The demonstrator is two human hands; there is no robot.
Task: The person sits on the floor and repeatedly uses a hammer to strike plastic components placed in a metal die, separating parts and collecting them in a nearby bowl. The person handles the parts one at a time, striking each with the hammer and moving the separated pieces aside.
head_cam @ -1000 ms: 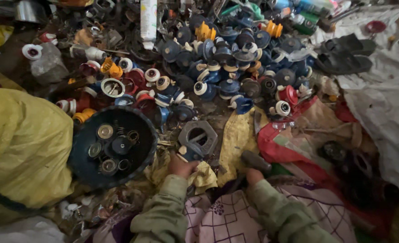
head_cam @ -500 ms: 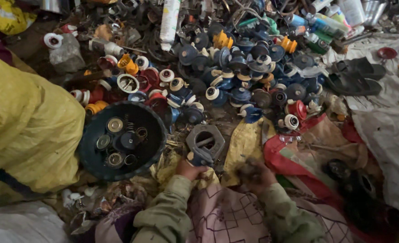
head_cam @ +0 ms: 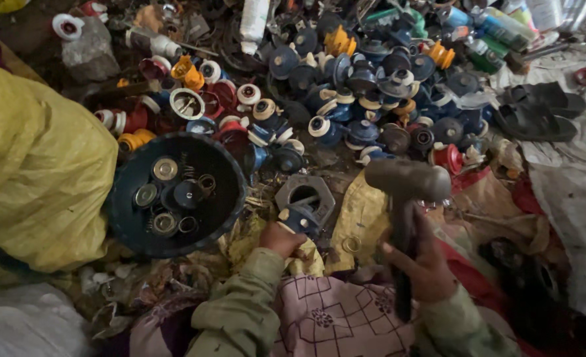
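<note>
My right hand grips the dark handle of a hammer, whose head is raised above the ground, right of a large grey metal nut. My left hand holds a small blue and white plastic part at the near edge of that nut. Both arms wear olive sleeves over a pink patterned cloth.
A round dark blue basin holding metal rings, springs and caps sits to the left. A big pile of blue, red and orange plastic caps spreads behind. A yellow sack is at left, black sandals at right.
My right hand has lifted the hammer up from the ground, its head now raised beside the nut. My left hand stays on the small part at the nut.
</note>
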